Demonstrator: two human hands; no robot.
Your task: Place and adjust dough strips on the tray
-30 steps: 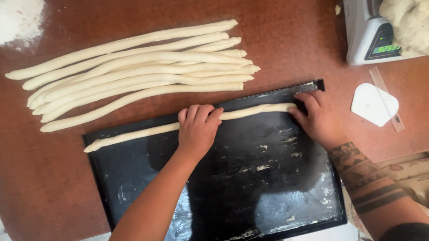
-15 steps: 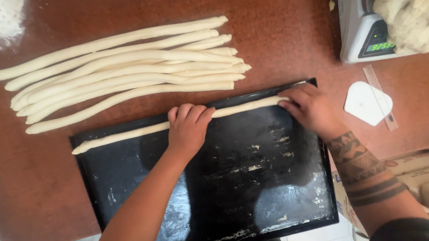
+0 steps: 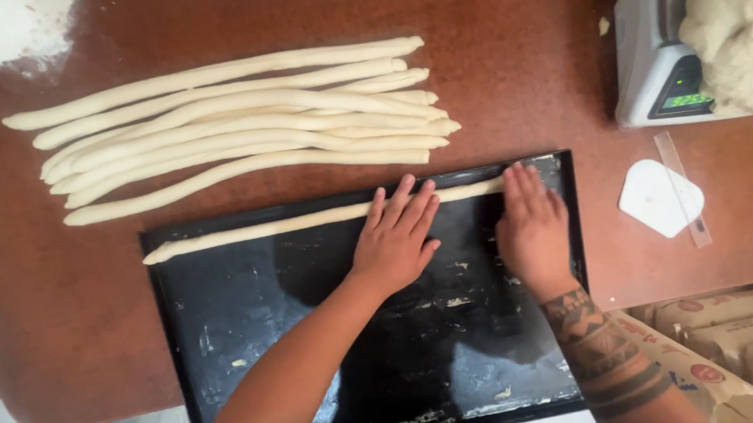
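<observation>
While my left hand and right hand press flat, open-palmed, the dough rope runs nine to three, tail toward nine.

Dough rope on tray: stretch under left hand fingers hidden; right end covered by right hand. Tray near edge cut by frame bottom. Dough mass right of tray, on scale, cut by frame edge. Scale display digits too small to tell. Flour pile beyond tray, cropped at top.
</observation>
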